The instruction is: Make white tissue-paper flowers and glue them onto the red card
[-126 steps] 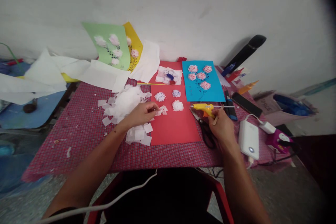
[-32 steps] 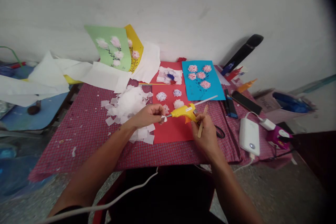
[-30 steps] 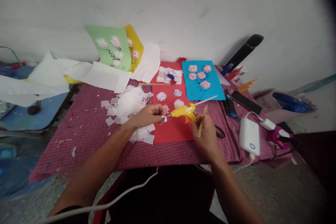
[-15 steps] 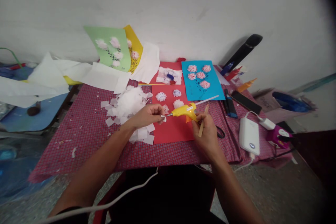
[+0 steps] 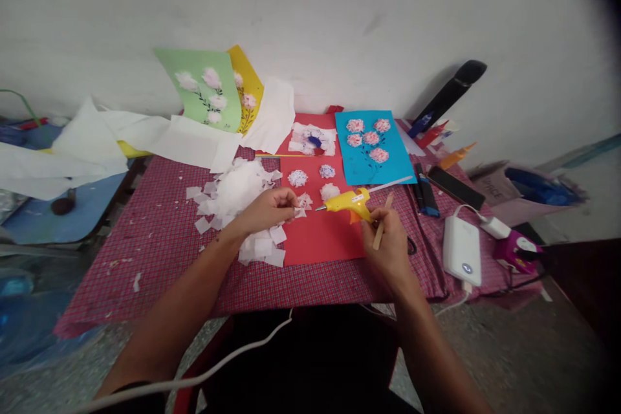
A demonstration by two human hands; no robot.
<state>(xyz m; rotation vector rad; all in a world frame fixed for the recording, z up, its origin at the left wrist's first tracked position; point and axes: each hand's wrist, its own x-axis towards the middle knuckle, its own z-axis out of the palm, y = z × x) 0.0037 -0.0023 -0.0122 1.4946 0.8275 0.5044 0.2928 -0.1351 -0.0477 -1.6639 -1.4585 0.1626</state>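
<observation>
My left hand [image 5: 269, 210] is closed in a pinch on a small piece of white tissue paper, mostly hidden by the fingertips. The pinch touches the edge of a partly formed tissue flower [image 5: 305, 202] on the red card [image 5: 325, 239]. My right hand [image 5: 389, 242] grips a yellow glue gun [image 5: 352, 202], its nozzle pointing left, a short way from that flower. A flat wooden stick [image 5: 378, 236] is held in the same hand. Three fuller flowers, including a purple-speckled one [image 5: 297, 178], sit on the card. A heap of tissue squares [image 5: 237, 191] lies beside my left hand.
A blue card with paper flowers [image 5: 359, 171] lies behind the glue gun. Green [image 5: 194, 100] and yellow cards lean on the wall. At the right are a white power bank [image 5: 460, 251], a dark phone [image 5: 456, 187] and a pink socket block [image 5: 517, 252].
My left hand has moved slightly up, bringing the tissue piece to the unfinished-looking flower. My right hand has drawn the glue gun right, away from the left fingers.
</observation>
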